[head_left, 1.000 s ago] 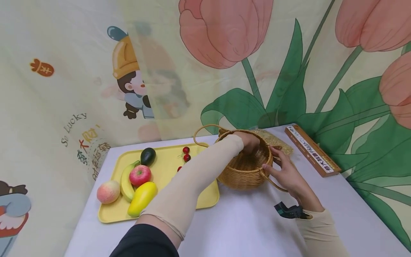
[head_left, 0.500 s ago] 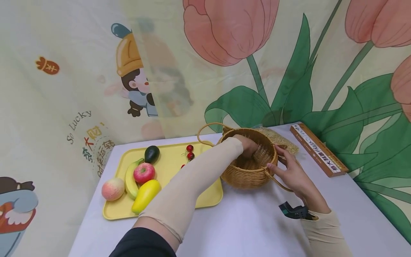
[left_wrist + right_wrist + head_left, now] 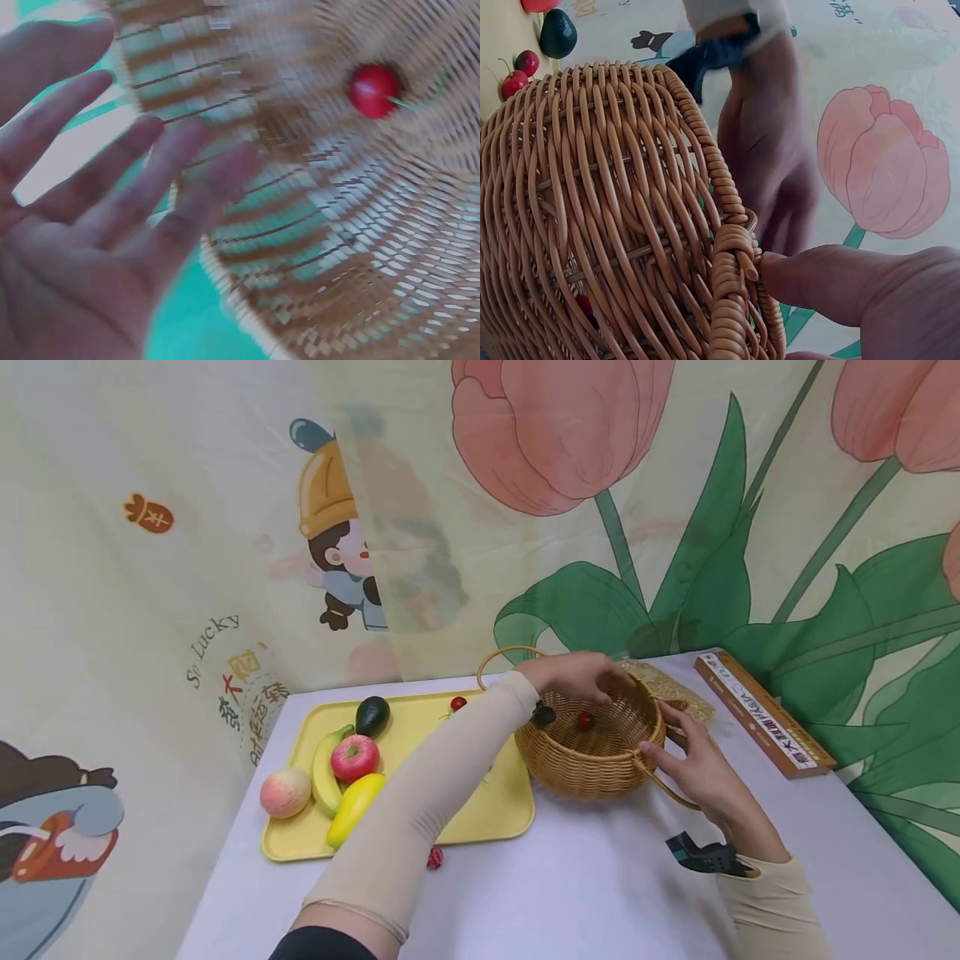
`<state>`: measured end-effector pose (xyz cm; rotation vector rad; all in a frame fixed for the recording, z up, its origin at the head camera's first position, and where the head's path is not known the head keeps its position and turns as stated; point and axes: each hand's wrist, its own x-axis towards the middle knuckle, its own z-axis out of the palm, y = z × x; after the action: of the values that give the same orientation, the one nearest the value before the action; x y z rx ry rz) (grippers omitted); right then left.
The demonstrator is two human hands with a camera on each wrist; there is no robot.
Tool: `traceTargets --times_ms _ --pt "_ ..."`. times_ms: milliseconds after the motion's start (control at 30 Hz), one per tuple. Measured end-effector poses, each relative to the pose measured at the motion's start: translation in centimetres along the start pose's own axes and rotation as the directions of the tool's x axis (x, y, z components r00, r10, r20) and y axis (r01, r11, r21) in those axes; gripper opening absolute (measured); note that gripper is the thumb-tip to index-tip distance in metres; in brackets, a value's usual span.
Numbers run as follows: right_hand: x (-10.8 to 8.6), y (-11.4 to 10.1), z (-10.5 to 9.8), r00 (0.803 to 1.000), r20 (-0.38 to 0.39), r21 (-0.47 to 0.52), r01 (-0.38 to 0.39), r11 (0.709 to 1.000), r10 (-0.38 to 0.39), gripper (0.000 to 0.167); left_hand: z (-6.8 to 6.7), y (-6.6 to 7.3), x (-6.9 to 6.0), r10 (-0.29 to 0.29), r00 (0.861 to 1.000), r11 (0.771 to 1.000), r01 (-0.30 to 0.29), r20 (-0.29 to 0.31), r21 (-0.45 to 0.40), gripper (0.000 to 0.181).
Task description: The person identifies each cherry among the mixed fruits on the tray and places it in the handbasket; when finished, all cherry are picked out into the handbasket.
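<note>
Backdrop: hung behind basket; printed with pink tulips, green leaves.
Tablecloth: white, spread under basket.
Yellow tray: placed left of basket.
Basket: wicker, mouth turned up; one cherry contained.
Pasta box: brown, laid right of basket, not touching.
Bag: pale contents, laid behind basket and to its right.
Left hand: held over basket's mouth; fingers extended and spread, nothing gripped; blurred in both wrist views.
Right hand: placed at basket's right side; rim held by thumb and bent fingers near handle joint.
Banana, mango, peach, apple, avocado: grouped well left of basket, on tray; peach set at tray's edge.
Small red item: seen left of basket and nearer the person, beside left sleeve; identity unclear.
Tray cherries: two seen left of basket.
Basket cherry: red, green-stemmed, lying on basket's floor, below left hand's fingertips and apart from them; untouched by either hand.
</note>
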<state>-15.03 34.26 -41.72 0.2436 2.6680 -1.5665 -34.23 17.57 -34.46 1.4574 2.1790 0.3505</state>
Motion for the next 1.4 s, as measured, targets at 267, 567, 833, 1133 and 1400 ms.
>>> traceTargets --times_ms 267,567,833,1133,1400 --pt "-0.5 0.2 -0.8 1.000 -0.001 -0.016 -0.016 1.000 0.016 0.095 -0.2 0.6 -6.7 0.086 0.884 0.962 -0.194 -0.460 -0.193 0.024" --pt "-0.5 0.3 -0.7 1.000 0.000 -0.022 -0.028 0.999 0.028 0.096 2.7 -3.1 -15.5 -0.124 0.673 0.980 -0.030 -0.729 -0.195 0.015" --pt "-0.5 0.5 -1.2 0.999 0.009 -0.021 -0.034 0.999 0.034 0.097 5.3 -8.0 -19.5 -0.378 0.703 0.926 0.300 -0.603 -0.229 0.032" --pt "-0.2 0.5 -0.8 1.000 0.027 -0.004 -0.008 1.000 0.008 0.093 9.4 -10.8 -19.6 -0.487 0.771 0.869 0.476 -0.411 -0.137 0.046" --pt "0.2 0.0 -0.3 0.999 0.048 -0.002 -0.013 1.000 0.013 0.094 11.9 -10.8 -18.9 -0.547 0.717 0.832 0.521 -0.432 -0.189 0.032"
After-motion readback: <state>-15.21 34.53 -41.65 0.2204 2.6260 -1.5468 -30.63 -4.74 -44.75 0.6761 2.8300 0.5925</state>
